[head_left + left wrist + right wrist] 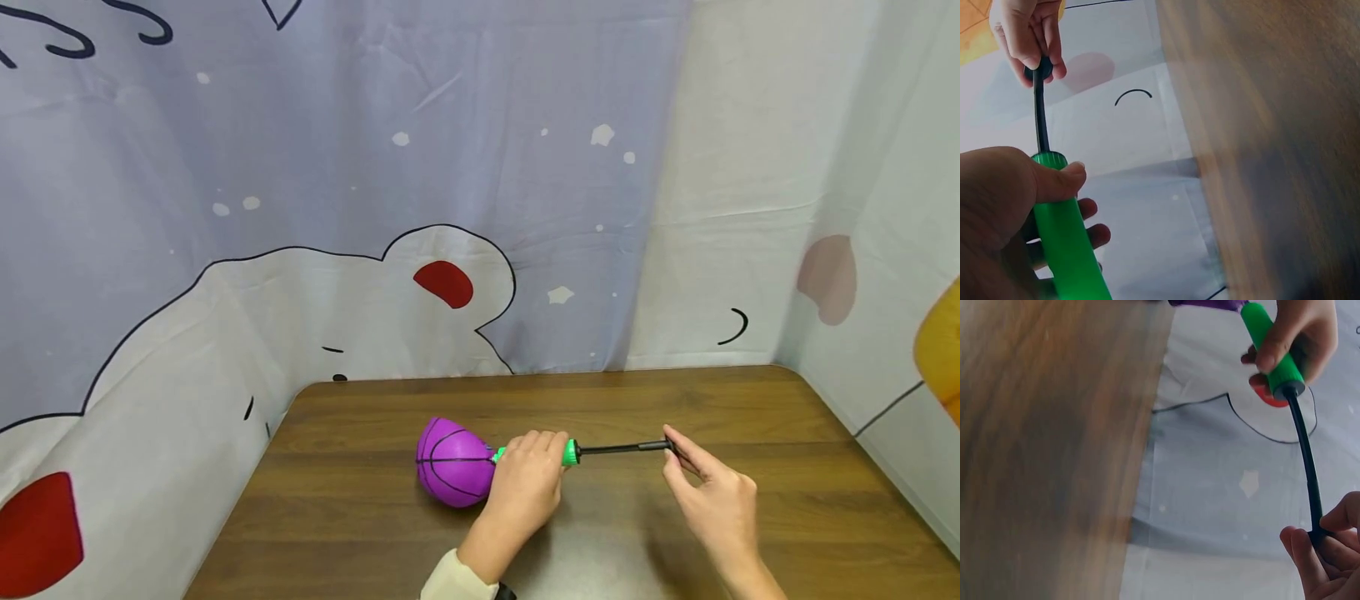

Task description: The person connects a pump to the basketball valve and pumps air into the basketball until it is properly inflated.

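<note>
A green hand pump (1067,240) lies level across the middle of the head view, its black rod drawn well out to the right. My left hand (527,479) grips the green barrel, thumb along one side and fingers curled round the other. At the rod's far end, my right hand (711,492) pinches the small black handle (1316,536) between thumb and fingers. Left of the pump is a purple ball (453,463) with black lines, partly caved in and not round. The pump's tip meets the ball's side; the exact joint is small in view.
Both hands work over a brown wood-grain table (337,533). A printed curtain (300,167) hangs behind the table's back edge, and a pale sheet (862,350) closes off the right side.
</note>
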{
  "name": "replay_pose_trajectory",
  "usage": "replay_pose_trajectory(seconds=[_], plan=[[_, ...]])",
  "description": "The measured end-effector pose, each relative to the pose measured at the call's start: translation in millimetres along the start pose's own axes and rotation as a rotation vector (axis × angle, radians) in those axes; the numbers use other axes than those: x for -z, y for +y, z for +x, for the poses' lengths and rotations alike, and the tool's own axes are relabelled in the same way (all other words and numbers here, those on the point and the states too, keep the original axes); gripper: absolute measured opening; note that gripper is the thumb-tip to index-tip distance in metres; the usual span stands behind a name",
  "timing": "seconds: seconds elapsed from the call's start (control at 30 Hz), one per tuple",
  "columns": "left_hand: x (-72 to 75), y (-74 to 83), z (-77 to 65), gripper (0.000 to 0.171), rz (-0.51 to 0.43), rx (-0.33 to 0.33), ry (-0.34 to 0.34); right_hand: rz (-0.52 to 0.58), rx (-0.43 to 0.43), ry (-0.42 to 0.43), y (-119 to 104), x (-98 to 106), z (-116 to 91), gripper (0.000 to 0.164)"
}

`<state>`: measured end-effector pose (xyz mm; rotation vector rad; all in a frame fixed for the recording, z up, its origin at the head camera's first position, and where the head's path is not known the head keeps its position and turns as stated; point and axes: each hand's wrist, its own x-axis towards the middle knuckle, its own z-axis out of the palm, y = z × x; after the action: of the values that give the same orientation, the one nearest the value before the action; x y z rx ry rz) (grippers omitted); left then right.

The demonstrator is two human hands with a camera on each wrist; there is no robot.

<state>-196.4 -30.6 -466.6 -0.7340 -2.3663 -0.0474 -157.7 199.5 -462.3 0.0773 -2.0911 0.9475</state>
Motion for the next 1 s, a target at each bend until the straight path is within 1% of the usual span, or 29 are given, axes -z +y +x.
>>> replay_pose_trajectory(seconds=[0.13,0.23,0.4,0.53,0.63,0.7,0.8,0.9,1.0], plan=[[0.4,3.2,0.6,0.039,0.063,-0.001,-0.004,0.003,0.072,0.020,-2,-9,-6,0.037],[-0.1,6.8,0.9,0.040,0.093,-0.002,-0.004,0.014,0.115,0.037,-6,-19,-10,0.036],[-0.8,12.0,0.6,0.038,0.117,-0.002,0.013,0.041,0.183,0.046,-16,-36,-18,0.038],[-2.3,14.7,-1.4,0.040,0.117,-0.028,0.030,0.043,0.242,0.030,-23,-46,-24,0.040],[-3.8,15.5,-3.2,0.041,0.097,-0.033,0.049,0.059,0.241,0.007,-26,-48,-28,0.041],[-5.2,15.4,-4.2,0.041,0.074,-0.016,0.069,0.069,0.233,-0.003,-25,-48,-29,0.041],[-6.6,14.4,-4.9,0.039,0.054,0.021,0.106,0.058,0.225,0.013,-23,-46,-26,0.041],[-5.5,12.5,-5.0,0.040,0.046,0.049,0.124,0.020,0.197,0.038,-19,-39,-20,0.039],[-3.5,9.6,-4.7,0.043,0.040,0.058,0.128,-0.004,0.133,0.048,-15,-27,-13,0.037]])
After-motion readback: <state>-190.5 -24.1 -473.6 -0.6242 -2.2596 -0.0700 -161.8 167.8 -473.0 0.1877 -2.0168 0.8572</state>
